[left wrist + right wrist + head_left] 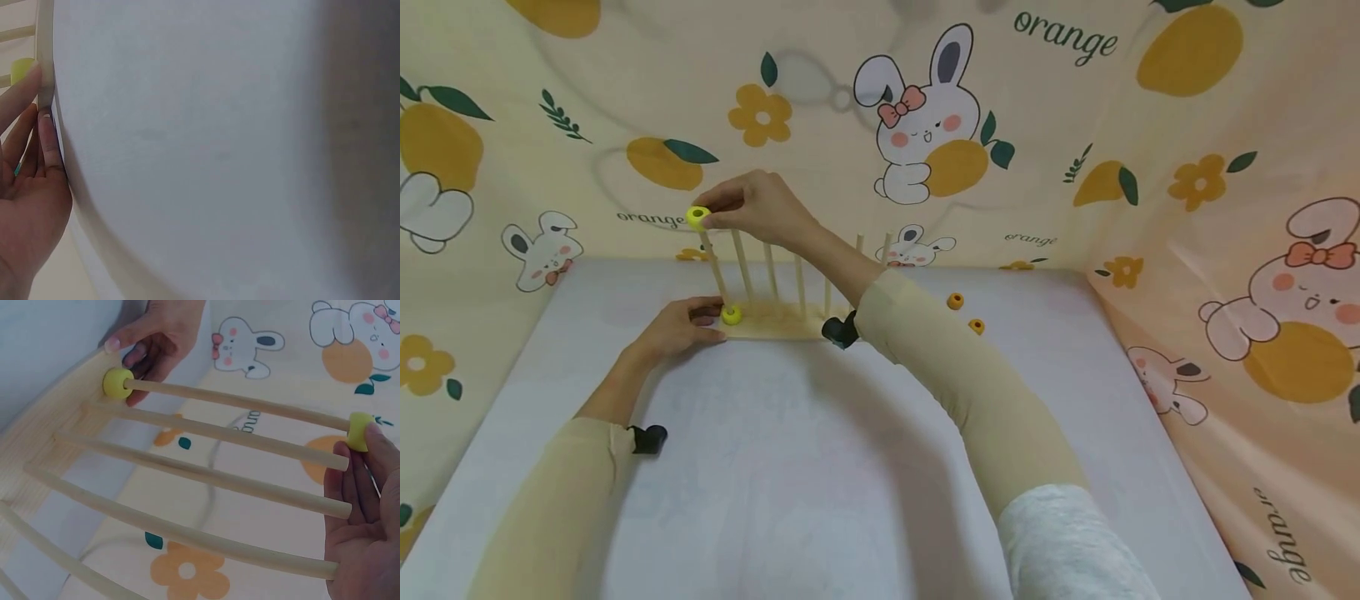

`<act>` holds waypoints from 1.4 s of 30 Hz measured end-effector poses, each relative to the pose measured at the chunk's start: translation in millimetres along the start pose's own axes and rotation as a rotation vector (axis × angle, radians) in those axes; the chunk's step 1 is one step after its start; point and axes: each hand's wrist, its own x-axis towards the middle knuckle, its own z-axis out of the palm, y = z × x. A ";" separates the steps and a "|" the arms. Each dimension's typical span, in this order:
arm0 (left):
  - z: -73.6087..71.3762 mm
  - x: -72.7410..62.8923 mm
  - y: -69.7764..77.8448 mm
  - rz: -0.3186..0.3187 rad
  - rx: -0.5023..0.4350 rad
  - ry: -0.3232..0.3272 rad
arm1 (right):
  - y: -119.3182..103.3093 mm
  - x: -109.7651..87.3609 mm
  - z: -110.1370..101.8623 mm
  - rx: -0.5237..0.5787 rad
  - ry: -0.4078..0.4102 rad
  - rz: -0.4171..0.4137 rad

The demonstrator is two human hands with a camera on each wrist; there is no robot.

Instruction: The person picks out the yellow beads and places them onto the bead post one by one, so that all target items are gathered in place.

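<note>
A wooden peg rack (775,321) stands upright at the back of the table, its thin round pegs rising from a flat base. My left hand (679,327) grips the left end of the base, thumb in front and fingers behind. Beside it, a yellow bead (116,383) sits at the foot of the leftmost peg. Between thumb and fingers, my right hand (763,208) pinches a second yellow bead (358,432) at the top of that same peg. The peg's tip is at the bead's hole. In the left wrist view, the base (45,50) shows along the left edge.
Two orange beads (955,301) lie on the white table (760,467) to the right of the rack. Behind the table hangs a cloth (820,183) printed with rabbits and oranges. My right forearm (962,367) crosses in front of the rack's right part.
</note>
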 end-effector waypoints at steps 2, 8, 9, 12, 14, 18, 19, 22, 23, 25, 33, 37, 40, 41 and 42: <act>-0.5 0.9 0.0 -0.003 -0.004 -0.002 | -1.0 0.8 0.0 -0.017 -0.010 0.013; -1.1 1.7 -0.7 -0.016 -0.004 -0.004 | -2.9 2.3 0.6 -0.079 -0.049 0.041; -1.2 1.3 -0.6 -0.016 -0.004 -0.004 | -2.9 2.4 0.7 -0.084 -0.052 0.045; -1.4 -0.5 0.5 -0.014 0.000 -0.004 | -2.7 2.8 1.3 -0.094 -0.056 0.051; -1.9 -0.7 0.6 -0.011 0.007 -0.002 | -3.0 2.9 1.3 -0.102 -0.059 0.054; -2.6 -0.2 1.0 -0.006 0.020 0.000 | -4.1 2.6 1.3 -0.114 -0.058 0.049; -2.5 -0.3 1.2 -0.008 0.025 0.000 | -4.2 2.4 1.3 -0.110 -0.059 0.048; -1.6 -1.4 2.4 -0.002 0.022 0.001 | -2.9 1.9 1.4 -0.094 -0.054 0.048; -1.2 -1.6 2.5 -0.001 0.021 0.002 | -2.2 2.0 1.3 -0.092 -0.053 0.048; -0.5 -1.4 1.2 -0.003 0.020 0.006 | -1.2 1.9 1.4 -0.092 -0.047 0.040; 0.6 -0.3 -2.8 -0.020 0.041 0.019 | 0.2 -2.7 -2.3 0.011 -0.006 0.015; 1.2 -1.6 -3.3 -0.008 0.021 0.014 | 0.6 -7.7 -5.6 0.094 0.015 -0.015; 0.9 -2.2 -4.0 -0.004 0.007 0.008 | -0.4 -10.5 -8.6 0.143 0.020 -0.027; 0.8 -2.3 -3.8 -0.003 0.004 0.009 | -0.5 -11.5 -10.1 0.162 0.024 -0.031; 0.4 -2.4 -3.6 -0.002 0.005 0.011 | -0.5 -12.5 -11.7 0.178 0.030 -0.035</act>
